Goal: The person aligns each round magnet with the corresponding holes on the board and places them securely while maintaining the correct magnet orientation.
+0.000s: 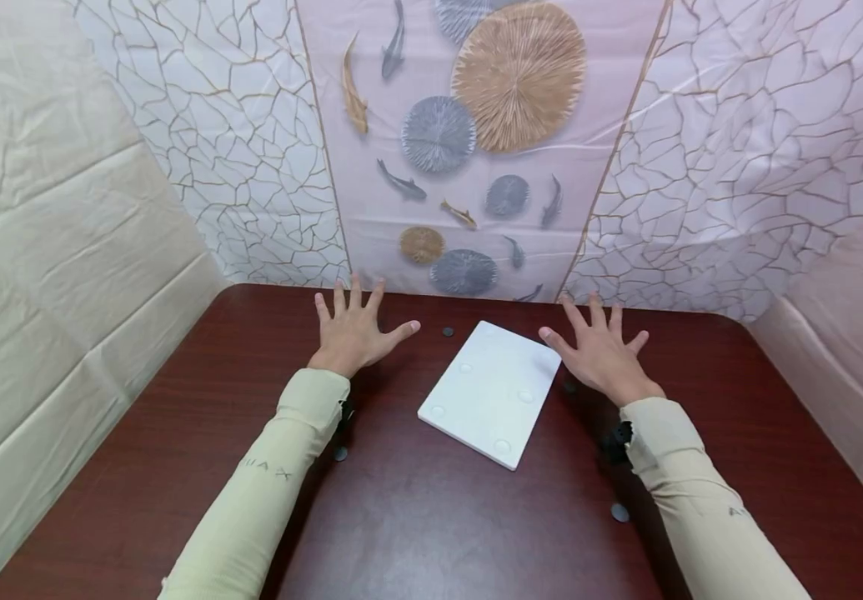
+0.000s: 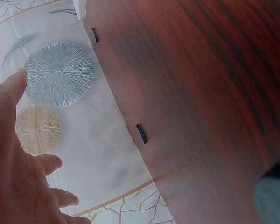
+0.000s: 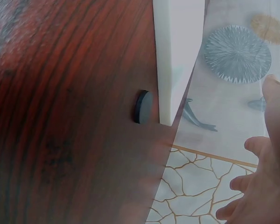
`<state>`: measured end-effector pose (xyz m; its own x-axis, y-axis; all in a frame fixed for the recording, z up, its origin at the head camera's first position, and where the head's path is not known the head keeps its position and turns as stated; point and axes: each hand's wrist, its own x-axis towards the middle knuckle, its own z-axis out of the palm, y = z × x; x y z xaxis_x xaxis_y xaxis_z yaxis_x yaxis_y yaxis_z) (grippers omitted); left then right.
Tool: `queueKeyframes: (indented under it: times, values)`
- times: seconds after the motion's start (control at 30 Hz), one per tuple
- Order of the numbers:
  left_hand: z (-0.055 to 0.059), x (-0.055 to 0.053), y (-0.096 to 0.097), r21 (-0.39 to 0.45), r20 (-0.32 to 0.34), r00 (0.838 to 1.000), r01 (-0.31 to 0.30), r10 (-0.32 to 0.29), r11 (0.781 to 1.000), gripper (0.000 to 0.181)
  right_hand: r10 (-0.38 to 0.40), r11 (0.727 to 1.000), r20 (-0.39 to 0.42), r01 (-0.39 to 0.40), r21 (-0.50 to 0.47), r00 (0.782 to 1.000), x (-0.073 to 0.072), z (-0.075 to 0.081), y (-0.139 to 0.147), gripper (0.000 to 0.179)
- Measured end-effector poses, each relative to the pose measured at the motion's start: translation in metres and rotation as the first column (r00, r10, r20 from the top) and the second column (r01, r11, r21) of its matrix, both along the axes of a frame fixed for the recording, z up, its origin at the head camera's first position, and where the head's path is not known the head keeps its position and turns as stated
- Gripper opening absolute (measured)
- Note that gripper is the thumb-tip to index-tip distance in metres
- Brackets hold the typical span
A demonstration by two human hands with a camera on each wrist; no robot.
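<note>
Head view: your left hand point(image 1: 353, 336) and your right hand point(image 1: 602, 357), both spread wide and holding nothing, flank the white board point(image 1: 489, 396), which lies askew on the dark red table point(image 1: 431, 533) (small dark discs point(image 1: 620, 512) lie around it).

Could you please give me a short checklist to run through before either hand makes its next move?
1. Left hand free: ok, fingers spread, holding nothing.
2. Right hand free: ok, fingers spread, holding nothing.
3. Dark discs clear of the white board: ok, four lie around it on the table.
4. Board square to the table's far edge: not ok, it sits at an angle.
5. Board's circular marks sunken: cannot tell, they might be raised.
</note>
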<state>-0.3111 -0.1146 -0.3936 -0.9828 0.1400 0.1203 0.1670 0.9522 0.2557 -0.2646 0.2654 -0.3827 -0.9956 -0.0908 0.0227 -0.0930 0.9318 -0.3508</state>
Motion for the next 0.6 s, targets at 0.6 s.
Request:
queueKeyframes:
  times: [0.6]
  values:
    - [-0.001, 0.0018, 0.0047, -0.018, 0.019, 1.0, 0.014, -0.014, 1.0, 0.107, -0.005, 0.999, 0.005, 0.005, 0.034, 1.0, 0.0014, -0.0038, 0.0049, 0.093]
